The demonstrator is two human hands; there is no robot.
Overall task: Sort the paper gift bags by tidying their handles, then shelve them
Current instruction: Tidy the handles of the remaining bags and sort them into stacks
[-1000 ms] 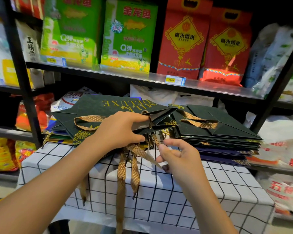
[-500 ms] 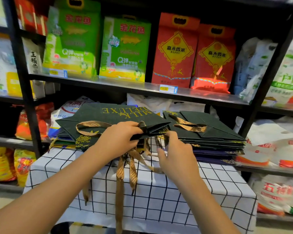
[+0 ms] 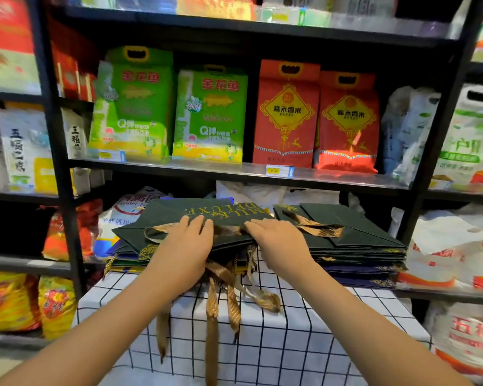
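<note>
Green paper gift bag [image 3: 229, 218] lies flat under your left hand [image 3: 186, 243] and right hand [image 3: 279, 240], fingers straight, pressing side by side, gold ribbon handles [image 3: 221, 299] dangling below your wrists.

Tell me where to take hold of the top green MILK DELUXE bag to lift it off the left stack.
Probably grip the top green bag by its near folded edge, coming from the front, thumb under and fingers on top. It lies flat, and that edge overhangs the stack above the checked cloth. The hanging gold ribbons are limp and tangled, a poor hold.
</note>
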